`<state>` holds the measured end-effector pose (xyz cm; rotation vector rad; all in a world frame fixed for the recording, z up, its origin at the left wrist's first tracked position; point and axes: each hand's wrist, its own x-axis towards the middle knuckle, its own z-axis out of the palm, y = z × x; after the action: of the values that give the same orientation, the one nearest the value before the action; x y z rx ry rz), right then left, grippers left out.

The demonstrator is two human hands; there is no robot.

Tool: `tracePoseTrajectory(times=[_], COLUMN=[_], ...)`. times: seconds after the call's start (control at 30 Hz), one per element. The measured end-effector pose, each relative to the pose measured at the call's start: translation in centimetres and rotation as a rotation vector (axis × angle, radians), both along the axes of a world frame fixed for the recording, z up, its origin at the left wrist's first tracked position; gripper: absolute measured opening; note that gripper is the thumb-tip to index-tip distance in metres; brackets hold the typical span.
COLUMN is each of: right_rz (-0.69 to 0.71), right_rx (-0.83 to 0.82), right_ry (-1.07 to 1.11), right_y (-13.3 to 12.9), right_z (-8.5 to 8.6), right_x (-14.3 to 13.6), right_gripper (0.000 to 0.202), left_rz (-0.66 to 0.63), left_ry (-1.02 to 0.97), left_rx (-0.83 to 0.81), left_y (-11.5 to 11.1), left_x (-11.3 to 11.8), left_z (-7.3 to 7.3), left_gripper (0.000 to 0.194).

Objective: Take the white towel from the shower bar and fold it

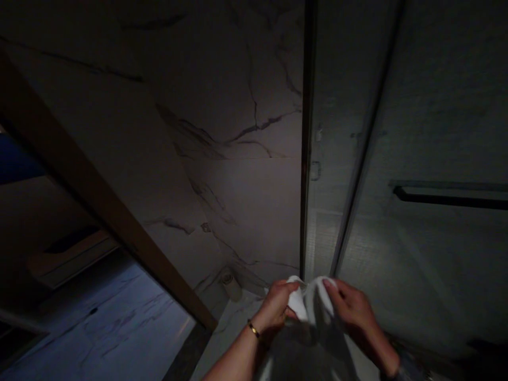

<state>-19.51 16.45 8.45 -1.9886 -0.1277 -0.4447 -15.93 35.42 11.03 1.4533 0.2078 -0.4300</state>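
Both of my hands grip a white cloth (311, 304) low in the frame, in front of a glass shower enclosure. My left hand (275, 307), with a gold bracelet at the wrist, pinches the cloth's left top edge. My right hand (351, 307) holds its right top edge. The cloth hangs down between my forearms and its lower part is lost in shadow. The room is dark.
A marble-veined tiled wall (222, 132) fills the middle. A glass shower door (436, 132) with a dark frame post (306, 159) and a black horizontal handle bar (448, 197) stands at right. A wooden door frame (91, 190) slants across the left, with a lit marble floor (119, 328) beyond.
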Motion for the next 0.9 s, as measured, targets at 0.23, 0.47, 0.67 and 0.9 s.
tracePoseTrajectory(times=[0.23,0.47,0.67,0.9], right_rz=[-0.013,-0.021,0.426,0.209], right_rx=[-0.694,-0.690,-0.265,-0.116], right_ry=[-0.540,-0.652,-0.163,-0.078], right_y=[2.9,1.3,-0.1,-0.4], right_z=[0.1,1.4,3.5,4.3], right_x=[-0.8,0.6,0.4,0.4], right_gripper=[0.046,0.039,0.045,0.050], left_rz=[0.044,0.114,0.128,0.083], left_ry=[0.001,-0.013,0.055,-0.007], left_rx=[-0.351,-0.502,-0.425,-0.340], left_y=[-4.0,-4.6,-4.3,-4.2], left_x=[0.0,-0.9,-0.5,-0.8], left_z=[0.4,2.0,0.2,0.3], left_gripper=[0.029,0.041,0.041,0.053])
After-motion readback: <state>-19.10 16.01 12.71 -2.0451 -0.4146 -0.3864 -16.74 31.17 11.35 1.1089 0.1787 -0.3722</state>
